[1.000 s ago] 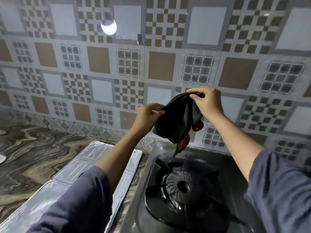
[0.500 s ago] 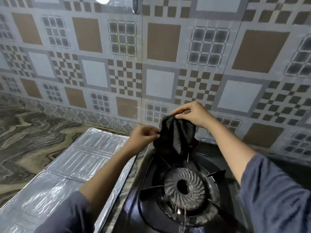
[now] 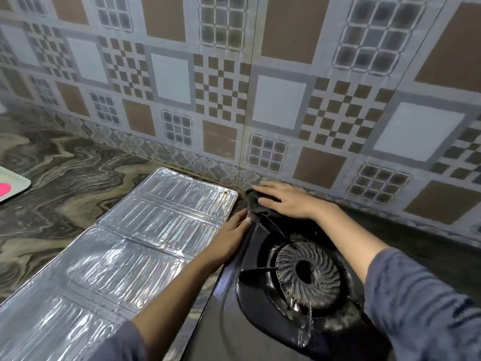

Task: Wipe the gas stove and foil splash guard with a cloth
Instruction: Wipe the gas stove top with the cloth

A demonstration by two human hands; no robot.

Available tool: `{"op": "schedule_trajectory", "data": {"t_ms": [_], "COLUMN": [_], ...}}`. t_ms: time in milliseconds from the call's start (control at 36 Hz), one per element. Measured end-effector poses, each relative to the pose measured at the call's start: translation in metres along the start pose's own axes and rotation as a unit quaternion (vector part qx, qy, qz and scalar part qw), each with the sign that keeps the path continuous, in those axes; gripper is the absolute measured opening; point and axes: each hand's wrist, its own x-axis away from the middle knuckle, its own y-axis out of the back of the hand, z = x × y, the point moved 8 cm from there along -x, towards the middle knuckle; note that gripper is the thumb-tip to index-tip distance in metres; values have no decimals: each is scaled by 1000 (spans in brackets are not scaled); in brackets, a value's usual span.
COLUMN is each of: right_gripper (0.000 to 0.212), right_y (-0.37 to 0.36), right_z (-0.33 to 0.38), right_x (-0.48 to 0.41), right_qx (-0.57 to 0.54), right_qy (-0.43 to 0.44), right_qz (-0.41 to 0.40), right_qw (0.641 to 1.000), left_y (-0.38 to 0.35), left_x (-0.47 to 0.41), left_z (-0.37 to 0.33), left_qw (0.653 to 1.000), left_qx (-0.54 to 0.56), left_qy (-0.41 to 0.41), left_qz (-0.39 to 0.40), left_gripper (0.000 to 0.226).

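A black gas stove fills the lower right, with its round burner and dark pan support. A dark cloth lies on the stove's far left corner, near the wall. My right hand presses flat on the cloth, fingers stretched out. My left hand rests against the stove's left edge, its fingertips touching the lower edge of the cloth. The silver foil splash guard lies folded flat on the counter left of the stove.
A patterned tiled wall rises right behind the stove. The marbled stone counter runs to the left. A pale tray with something pink peeks in at the left edge.
Both hands have come down from mid-air with the cloth. It now lies pressed on the stove's far left corner under my right palm, and my left hand has dropped to the stove's edge.
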Motion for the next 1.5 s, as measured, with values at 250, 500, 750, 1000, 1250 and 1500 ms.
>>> {"op": "schedule_trajectory", "data": {"t_ms": [250,500,750,1000,1250,1500], "right_gripper": [46,50,50,46,46,47], "right_y": [0,8,10,13,15,14], "right_z": [-5,-36,-73,-96,-112,-154], "right_x": [-16,-17,7,41,70,120], "right_qx": [62,8,-17,-66,-22,-10], "right_qy": [41,-17,-91,-110,-174,-263], "right_qz": [-5,-24,-30,-66,-97,-112], "right_qw": [997,1000,995,989,980,958], "left_y": [0,-4,-7,-14,-22,-39], "left_x": [-2,-6,-17,-40,-73,-119], "left_z": [4,8,3,6,1,-16], "left_qw": [1000,999,999,997,995,940], "left_qx": [-4,25,9,-27,-75,-327], "left_qy": [10,22,21,35,29,-62], "left_qz": [9,30,36,57,59,78], "left_gripper": [39,38,36,42,42,48]}}
